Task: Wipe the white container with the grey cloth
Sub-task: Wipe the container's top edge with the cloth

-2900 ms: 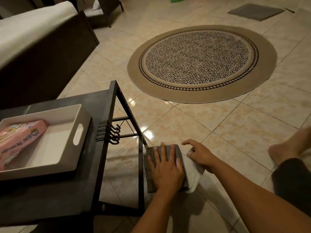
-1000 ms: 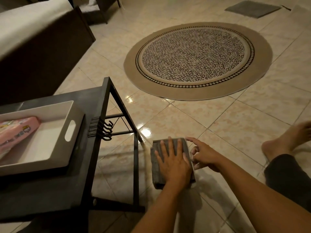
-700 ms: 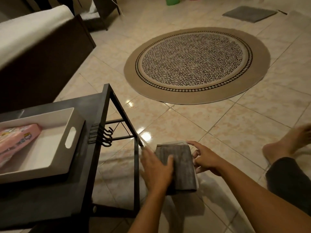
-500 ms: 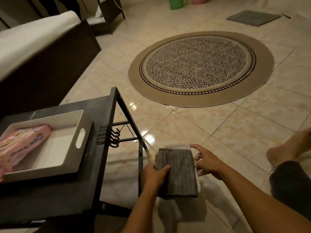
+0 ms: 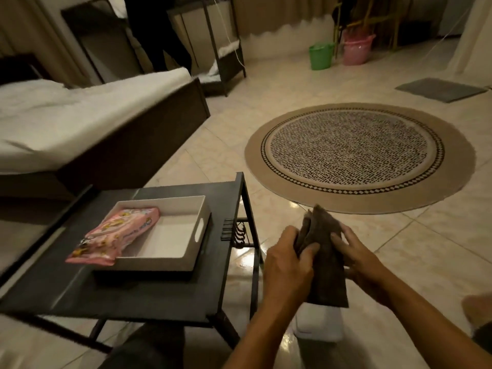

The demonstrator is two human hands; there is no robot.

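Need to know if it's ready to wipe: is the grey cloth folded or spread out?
Folded: the grey cloth hangs doubled between left hand and right hand.

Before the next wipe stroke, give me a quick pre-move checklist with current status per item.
1. Grey cloth held: ok, both the left hand and the right hand grip it.
2. Cloth in contact with the white container: not ok, the cloth is lifted above it and bunched.
3. Container braced: not ok, neither hand touches it; it sits alone on the tiled floor.
4. Container in view: cannot tell fully, the cloth and wrists cover most of it.
5. Space around it: ok, the black table leg stands to its left, apart from it.
6. Container already clean: cannot tell.
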